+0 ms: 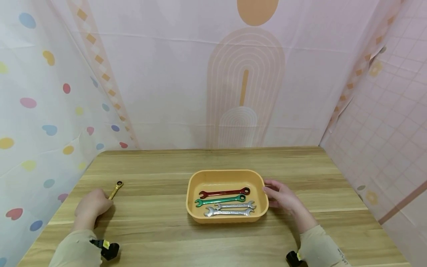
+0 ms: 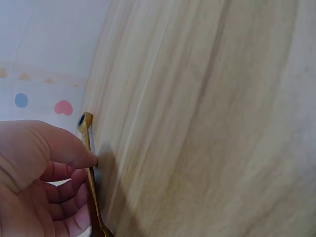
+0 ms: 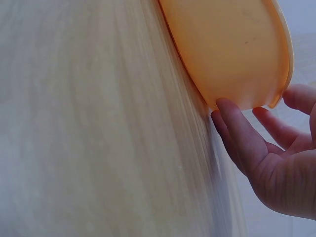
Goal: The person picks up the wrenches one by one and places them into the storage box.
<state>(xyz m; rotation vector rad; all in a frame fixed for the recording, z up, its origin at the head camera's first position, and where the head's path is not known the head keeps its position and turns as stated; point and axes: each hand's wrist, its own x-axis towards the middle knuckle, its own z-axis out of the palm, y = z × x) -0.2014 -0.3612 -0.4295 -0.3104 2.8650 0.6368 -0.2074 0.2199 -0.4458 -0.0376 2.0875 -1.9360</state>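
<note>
At the table's left side my left hand (image 1: 92,205) pinches a gold wrench (image 1: 115,190) between thumb and fingers. Its ring end (image 2: 85,120) points away from me, and the wrench lies on or very close to the wood. My right hand (image 1: 281,198) touches the right end of a yellow plastic tray (image 1: 230,220), fingers loosely extended against the wall and thumb by the rim. Inside the tray lie a red wrench (image 1: 224,193), a green wrench (image 1: 220,200) and two silver open-end wrenches, the front one (image 1: 230,212) slightly longer.
The wood-grain table (image 1: 150,230) stretches between the left hand and the tray. Patterned cloth hangs behind the table (image 1: 166,92) and along both sides. A small black camera (image 1: 110,250) is strapped at each wrist.
</note>
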